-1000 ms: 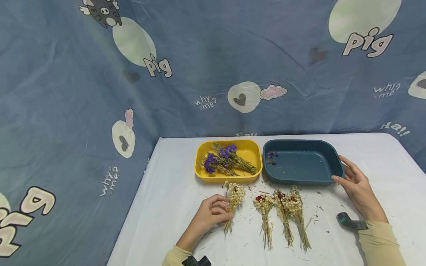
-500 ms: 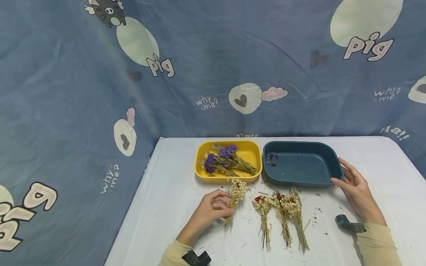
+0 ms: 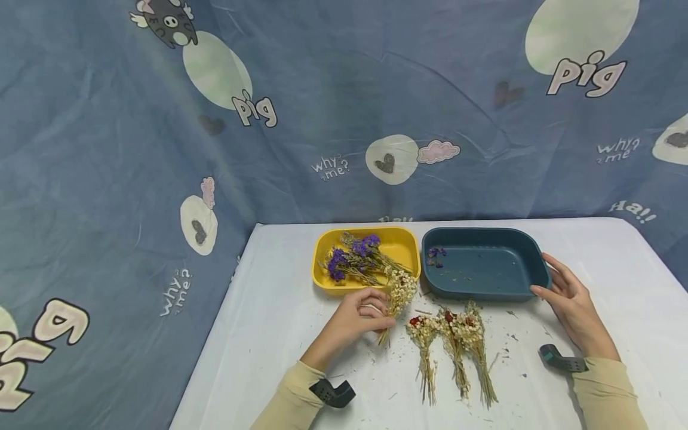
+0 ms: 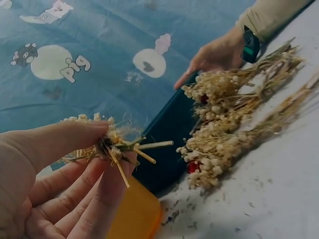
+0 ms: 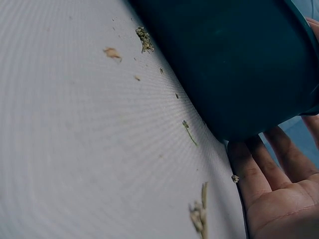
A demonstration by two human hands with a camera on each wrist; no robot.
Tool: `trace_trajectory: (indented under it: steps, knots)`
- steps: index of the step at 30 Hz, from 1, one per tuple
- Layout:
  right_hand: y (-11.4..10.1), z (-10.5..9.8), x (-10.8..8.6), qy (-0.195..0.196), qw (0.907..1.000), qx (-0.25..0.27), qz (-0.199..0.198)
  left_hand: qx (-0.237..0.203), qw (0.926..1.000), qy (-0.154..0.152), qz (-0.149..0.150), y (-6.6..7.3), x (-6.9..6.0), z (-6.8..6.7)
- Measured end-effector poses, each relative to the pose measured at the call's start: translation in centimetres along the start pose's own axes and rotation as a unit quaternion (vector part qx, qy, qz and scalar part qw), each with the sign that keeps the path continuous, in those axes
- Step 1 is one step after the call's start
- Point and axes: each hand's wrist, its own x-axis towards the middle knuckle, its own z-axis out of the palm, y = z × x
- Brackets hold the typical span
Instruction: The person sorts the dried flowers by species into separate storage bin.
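My left hand (image 3: 366, 316) pinches a small bunch of cream dried flowers (image 3: 401, 286) by its stems, the heads over the near right corner of the yellow tray (image 3: 405, 239). In the left wrist view, cut stem ends (image 4: 154, 145) stick out between thumb and fingers. Bunches of purple dried flowers (image 3: 338, 263) lie inside the yellow tray. My right hand (image 3: 575, 304) grips the right end of the dark blue tray (image 3: 484, 263), thumb at its near corner; in the right wrist view, fingers (image 5: 249, 169) touch its wall.
Three cream bunches with red blooms, one of them a dried flower bunch (image 3: 424, 352) at left, lie on the white tabletop (image 3: 258, 358) between the hands. Purple bits (image 3: 436, 257) sit in the blue tray. Plant crumbs are scattered about. A blue patterned cloth (image 3: 301, 107) hangs behind.
My left hand has moved forward and right with its bunch, from the table in front to the yellow tray's near edge. The right hand stays at the blue tray.
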Motion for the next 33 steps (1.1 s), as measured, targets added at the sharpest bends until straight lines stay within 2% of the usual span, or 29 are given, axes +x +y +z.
trace_trajectory:
  steps: [5, 9, 23, 33]
  knots:
    - [0.1, 0.0, 0.1, -0.001, 1.0, -0.001, -0.001, -0.014, 0.9998, -0.01, 0.003, 0.7, 1.7, 0.2]
    - [0.2, -0.1, 0.1, -0.004, 1.0, -0.001, -0.004, -0.004, 0.9999, -0.01, 0.002, 1.2, 2.9, 0.5]
    - [-0.2, 0.1, 0.1, 0.011, 0.9997, -0.017, 0.009, 0.065, 0.9975, -0.012, 0.026, 3.1, 6.4, 1.7]
    - [-0.1, 0.1, 0.0, 0.009, 0.9998, -0.014, 0.009, 0.123, 0.9911, -0.009, 0.05, 4.4, 9.2, 3.0]
